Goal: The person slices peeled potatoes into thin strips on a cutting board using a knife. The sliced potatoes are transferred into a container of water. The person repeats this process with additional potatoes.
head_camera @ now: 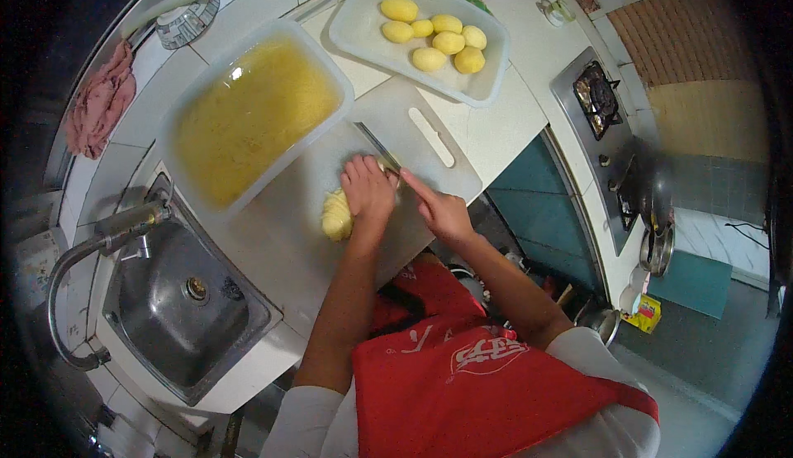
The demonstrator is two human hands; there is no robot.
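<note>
My right hand (pixel 443 213) grips a kitchen knife (pixel 376 145), its index finger laid along the blade, which points away to the upper left. Right beside the blade, my left hand (pixel 370 188) presses down on a peeled potato (pixel 385 165), mostly hidden under the fingers. Against the left side of that hand lies a fanned stack of thin potato slices (pixel 336 215). All of this rests on a pale cutting board (pixel 272 235) with a slotted handle at its far right end.
A white plastic tub (pixel 232 207) of yellowish liquid overlaps the board's left side. Behind the board, another white tub (pixel 347 27) holds several peeled potatoes (pixel 448 43). A steel sink (pixel 167 315) with a faucet (pixel 62 266) lies left; a gas stove (pixel 573 89) stands right, with a wok (pixel 657 179).
</note>
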